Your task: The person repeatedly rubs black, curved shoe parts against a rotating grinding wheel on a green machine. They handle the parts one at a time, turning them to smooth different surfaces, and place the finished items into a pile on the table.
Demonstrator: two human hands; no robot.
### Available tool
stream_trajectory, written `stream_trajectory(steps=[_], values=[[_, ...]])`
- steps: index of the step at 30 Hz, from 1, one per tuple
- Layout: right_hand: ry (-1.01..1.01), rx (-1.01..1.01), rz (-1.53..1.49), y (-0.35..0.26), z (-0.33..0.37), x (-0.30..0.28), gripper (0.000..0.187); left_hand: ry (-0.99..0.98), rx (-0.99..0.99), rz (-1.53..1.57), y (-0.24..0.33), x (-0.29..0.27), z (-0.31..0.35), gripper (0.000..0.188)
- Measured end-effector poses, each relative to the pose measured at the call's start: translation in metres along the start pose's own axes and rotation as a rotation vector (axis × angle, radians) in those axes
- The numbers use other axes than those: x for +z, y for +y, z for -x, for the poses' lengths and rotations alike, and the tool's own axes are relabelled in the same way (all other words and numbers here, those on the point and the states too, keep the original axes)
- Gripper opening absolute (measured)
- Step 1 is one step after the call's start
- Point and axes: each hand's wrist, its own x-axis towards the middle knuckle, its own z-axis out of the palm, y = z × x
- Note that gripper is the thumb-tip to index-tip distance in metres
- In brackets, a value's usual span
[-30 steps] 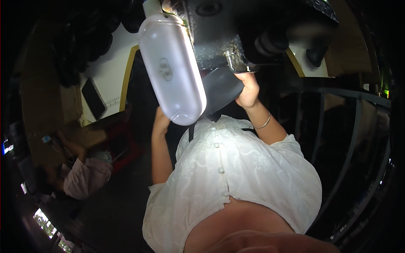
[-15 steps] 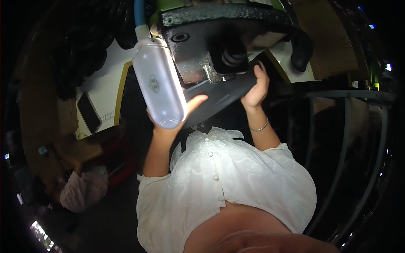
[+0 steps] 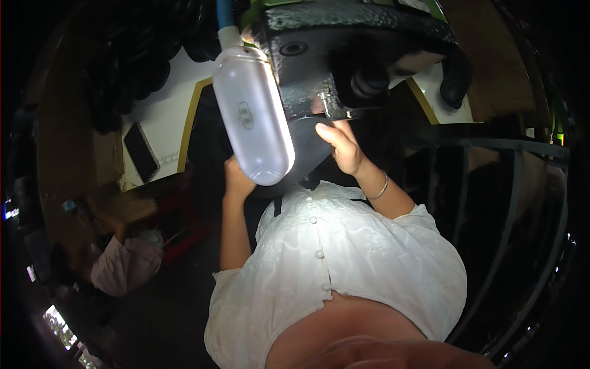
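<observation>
A dark grey, smooth, flat piece with a curved edge (image 3: 310,144) is under the black machine head (image 3: 307,80); its kind I cannot make out. My right hand (image 3: 347,150) grips its right side, thumb on top and fingers behind it. My left hand (image 3: 238,178) is at the lower left of the long white lamp (image 3: 255,117). The lamp covers that hand's fingers, so whether they hold the piece is hidden. The machine head hangs just above my right hand.
Dark rounded pieces (image 3: 132,74) are heaped at the far left. A phone (image 3: 141,152) lies on the white tabletop with yellow edging (image 3: 195,117). One black piece (image 3: 455,83) is at the right. Metal rails (image 3: 507,203) stand at my right. Another person's sleeve (image 3: 126,264) shows lower left.
My right hand has moved left and its thumb now lies across the piece. The piece has turned and shows less. My left hand's thumb has gone behind the lamp. The view has shifted slightly.
</observation>
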Motion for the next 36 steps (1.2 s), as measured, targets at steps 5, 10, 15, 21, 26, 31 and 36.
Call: stream_trajectory(steps=[5, 10, 15, 21, 26, 31, 36], values=[[-0.111, -0.038, 0.302, -0.015, -0.020, -0.009, 0.034, -0.210, 0.171, -0.266, 0.012, 0.059, 0.010, 0.033], [-0.087, 0.115, 1.020, -0.042, -0.023, -0.029, 0.045, -0.373, 0.198, -0.263, 0.055, 0.092, 0.000, 0.034], [0.753, -0.842, 0.668, -0.127, 0.008, -0.065, 0.034, -0.133, 0.067, 0.002, 0.039, 0.085, -0.004, 0.014], [0.766, -0.939, 0.444, -0.134, -0.053, -0.047, 0.039, -0.074, 0.017, -0.149, 0.028, 0.050, -0.014, 0.016], [0.512, -0.815, 0.648, -0.087, -0.111, -0.106, 0.042, 0.268, 0.113, -0.210, 0.021, -0.001, -0.040, 0.011], [0.514, -0.657, 0.754, -0.023, -0.071, -0.063, 0.030, 0.807, 0.019, -0.350, -0.016, -0.100, -0.085, 0.025], [0.394, -0.366, 0.521, 0.024, -0.045, -0.045, 0.019, 1.014, 0.202, -0.772, 0.011, -0.182, -0.165, 0.042]])
